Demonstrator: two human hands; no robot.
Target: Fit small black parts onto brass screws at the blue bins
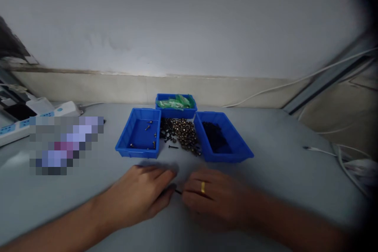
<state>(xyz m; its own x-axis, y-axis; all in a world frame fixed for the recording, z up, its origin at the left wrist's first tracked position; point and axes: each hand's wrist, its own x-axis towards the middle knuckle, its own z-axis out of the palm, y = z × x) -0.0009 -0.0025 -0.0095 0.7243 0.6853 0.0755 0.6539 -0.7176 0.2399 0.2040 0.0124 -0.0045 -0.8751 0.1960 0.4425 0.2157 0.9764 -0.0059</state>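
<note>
Low in the head view, my left hand (pixel 150 189) pinches a thin dark piece that looks like a black screw (pixel 177 191), its shaft showing between thumb and forefinger. Close on the right, my right hand (pixel 211 195), blurred and with a gold ring, has its fingers curled at the other end of that screw. Whatever lies inside the right fingers is hidden. Beyond the hands is a heap of brassy screw-like parts (pixel 185 134) beside black screws (pixel 167 128). One loose black screw (pixel 173 147) lies in front of the heap.
Left of the heap, a blue bin (pixel 137 152) holds several brassy pieces. The right blue bin (pixel 236 156) contains a dark mass of small parts. Behind, another blue bin (pixel 165 112) has green plastic packets. A power strip (pixel 66 109) is far left; a cable (pixel 320 150) lies right.
</note>
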